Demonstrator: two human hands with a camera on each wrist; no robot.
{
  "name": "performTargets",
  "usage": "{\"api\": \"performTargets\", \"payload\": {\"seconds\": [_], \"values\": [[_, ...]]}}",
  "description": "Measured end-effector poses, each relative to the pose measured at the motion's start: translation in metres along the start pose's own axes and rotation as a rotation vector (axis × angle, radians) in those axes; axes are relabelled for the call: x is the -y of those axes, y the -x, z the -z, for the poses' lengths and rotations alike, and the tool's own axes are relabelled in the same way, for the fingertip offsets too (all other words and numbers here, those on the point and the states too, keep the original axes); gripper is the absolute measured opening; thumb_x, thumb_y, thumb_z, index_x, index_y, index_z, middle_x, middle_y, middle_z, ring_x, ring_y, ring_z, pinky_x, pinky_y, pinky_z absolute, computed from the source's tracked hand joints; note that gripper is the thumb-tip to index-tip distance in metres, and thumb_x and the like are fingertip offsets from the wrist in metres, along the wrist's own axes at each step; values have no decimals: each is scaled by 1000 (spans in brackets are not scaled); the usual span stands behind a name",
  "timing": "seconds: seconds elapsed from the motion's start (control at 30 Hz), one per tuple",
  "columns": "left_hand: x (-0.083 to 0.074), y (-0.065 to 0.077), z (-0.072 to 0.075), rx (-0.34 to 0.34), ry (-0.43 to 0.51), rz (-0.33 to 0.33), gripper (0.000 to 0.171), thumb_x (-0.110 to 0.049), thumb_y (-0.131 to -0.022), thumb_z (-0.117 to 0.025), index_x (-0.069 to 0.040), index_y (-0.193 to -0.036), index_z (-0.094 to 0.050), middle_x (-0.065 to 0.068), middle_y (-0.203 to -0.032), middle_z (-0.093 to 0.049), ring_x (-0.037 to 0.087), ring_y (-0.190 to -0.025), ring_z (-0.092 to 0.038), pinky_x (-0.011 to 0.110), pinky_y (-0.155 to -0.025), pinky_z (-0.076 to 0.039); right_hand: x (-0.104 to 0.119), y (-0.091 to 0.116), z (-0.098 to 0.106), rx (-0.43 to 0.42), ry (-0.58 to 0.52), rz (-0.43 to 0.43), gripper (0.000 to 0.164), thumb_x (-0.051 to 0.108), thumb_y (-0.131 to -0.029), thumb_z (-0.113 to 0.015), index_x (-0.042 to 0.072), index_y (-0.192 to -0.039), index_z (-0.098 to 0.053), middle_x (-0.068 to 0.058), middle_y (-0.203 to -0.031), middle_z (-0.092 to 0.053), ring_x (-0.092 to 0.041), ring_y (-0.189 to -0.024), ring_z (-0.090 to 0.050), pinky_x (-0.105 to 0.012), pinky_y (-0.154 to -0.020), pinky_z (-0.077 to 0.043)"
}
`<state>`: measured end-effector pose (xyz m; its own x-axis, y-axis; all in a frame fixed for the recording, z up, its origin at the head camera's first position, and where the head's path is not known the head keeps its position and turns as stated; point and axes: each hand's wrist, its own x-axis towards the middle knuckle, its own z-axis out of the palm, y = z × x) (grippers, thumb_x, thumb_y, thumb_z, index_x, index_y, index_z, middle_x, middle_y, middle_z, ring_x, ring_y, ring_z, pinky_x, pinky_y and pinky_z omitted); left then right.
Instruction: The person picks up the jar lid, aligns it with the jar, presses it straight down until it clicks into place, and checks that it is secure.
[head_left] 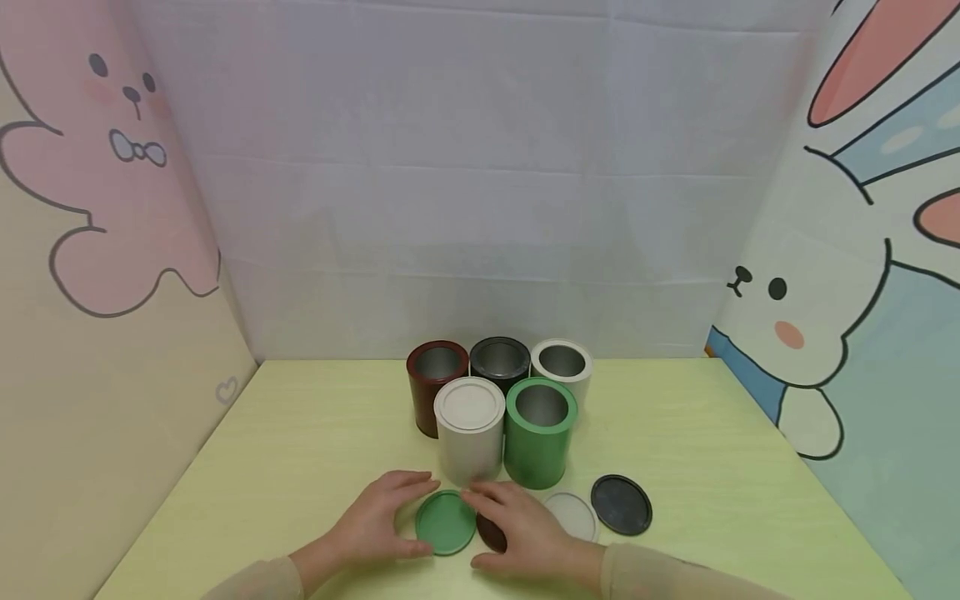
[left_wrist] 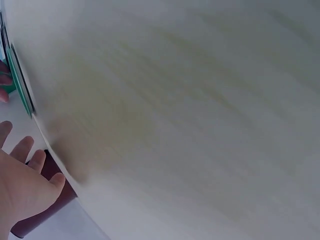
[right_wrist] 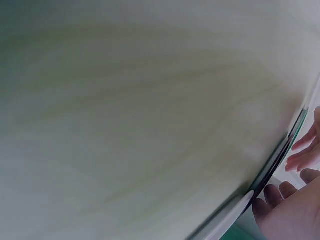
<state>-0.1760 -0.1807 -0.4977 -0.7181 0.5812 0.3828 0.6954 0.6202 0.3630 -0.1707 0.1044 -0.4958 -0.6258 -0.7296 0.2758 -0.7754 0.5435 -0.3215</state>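
Observation:
A green round lid (head_left: 446, 522) lies flat on the table between my two hands. My left hand (head_left: 378, 518) is at its left side, thumb and fingers spread apart. Over a dark brown lid (head_left: 492, 533) is my right hand (head_left: 528, 529), which covers most of it; its fingertips come close to the green lid's right edge. Nothing shows between the fingers of either hand. A white lid (head_left: 573, 515) is partly hidden behind the right hand, with a black lid (head_left: 622, 505) farther right. In the left wrist view, the left hand (left_wrist: 27, 185) has loosely bent fingers.
Just beyond the hands stand a closed white can (head_left: 470, 433) and an uncovered green can (head_left: 537, 450). Behind them are a brown can (head_left: 427, 400), a black can (head_left: 500, 357) and another white can (head_left: 581, 383). A pale curtain (head_left: 480, 183) hangs at the table's back edge.

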Motion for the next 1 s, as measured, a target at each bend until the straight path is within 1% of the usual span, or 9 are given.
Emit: {"api": "performTargets", "payload": {"seconds": [0.17, 0.33, 0.5, 0.7, 0.8, 1.0], "values": [[-1, 2, -1, 12, 4, -17, 72, -56, -72, -83, -18, -131, -66, 8, -131, -61, 25, -117, -57, 48, -92, -50, 1, -2, -4, 19, 17, -22, 72, 47, -86, -74, 18, -147, -49, -5, -141, -51, -22, -124, -51, -41, -99, -47], [1, 4, -3, 4, 1, -36, 71, -57, -73, -82, -18, -130, -67, 7, -130, -61, 24, -116, -57, 46, -92, -51, 3, -4, -4, 19, 39, -30, 70, 47, -86, -74, 18, -145, -52, -4, -139, -53, -21, -124, -51, -41, -100, -46], [1, 4, -3, 7, 13, -56, 69, -56, -74, -82, -14, -127, -68, 5, -129, -62, 23, -116, -57, 44, -93, -51, 5, -5, -5, 12, 97, -2, 70, 49, -86, -73, 14, -144, -54, -4, -138, -55, -21, -124, -52, -38, -100, -46], [2, 5, -4, 44, 6, -39, 69, -57, -75, -80, -12, -127, -69, 5, -130, -62, 24, -118, -56, 44, -95, -50, 4, -7, -7, 7, 173, 20, 70, 53, -86, -71, 13, -141, -57, -5, -138, -57, -22, -125, -52, -36, -101, -45], [3, 5, -5, 57, 2, -37, 68, -55, -76, -80, -11, -127, -69, 5, -130, -63, 24, -118, -56, 44, -96, -49, 4, -7, -7, 5, 198, 28, 68, 53, -86, -71, 12, -139, -59, -5, -136, -58, -22, -124, -53, -36, -101, -45], [3, 4, -5, 72, -6, -53, 64, -51, -79, -80, -7, -125, -70, 4, -128, -64, 23, -117, -56, 43, -97, -49, 4, -9, -7, 2, 234, 49, 63, 52, -88, -70, 9, -135, -62, -5, -134, -60, -23, -123, -54, -34, -102, -45]]}}
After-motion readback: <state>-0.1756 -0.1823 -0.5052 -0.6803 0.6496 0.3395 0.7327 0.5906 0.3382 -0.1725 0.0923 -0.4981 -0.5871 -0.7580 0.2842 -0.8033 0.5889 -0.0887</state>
